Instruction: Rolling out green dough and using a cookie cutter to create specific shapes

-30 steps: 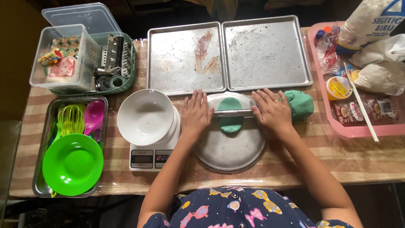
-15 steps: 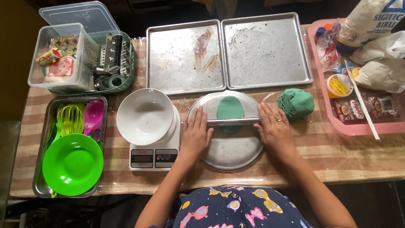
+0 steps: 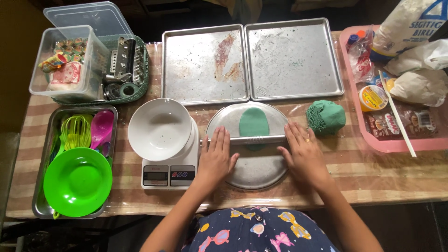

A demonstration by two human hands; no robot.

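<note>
A flattened oval of green dough (image 3: pixel 253 122) lies on a round metal plate (image 3: pixel 254 170) in front of me. A thin metal rolling pin (image 3: pixel 254 139) rests across the dough's near end. My left hand (image 3: pixel 215 157) presses flat on the pin's left end, fingers spread. My right hand (image 3: pixel 303 154), with a ring on one finger, presses flat on the pin's right end. A lump of green dough (image 3: pixel 325 117) sits on the table just right of the plate.
Left of the plate stands a white kitchen scale (image 3: pixel 169 173) carrying a white bowl (image 3: pixel 159 128). Two metal baking trays (image 3: pixel 252 60) lie behind. A tray with a green plate (image 3: pixel 77 181) and utensils is at far left, a pink tray (image 3: pixel 396 143) with bags and packets at right.
Both hands rolled the pin toward me, from over the dough's middle to its near end. The dough now shows as a longer oval beyond the pin.
</note>
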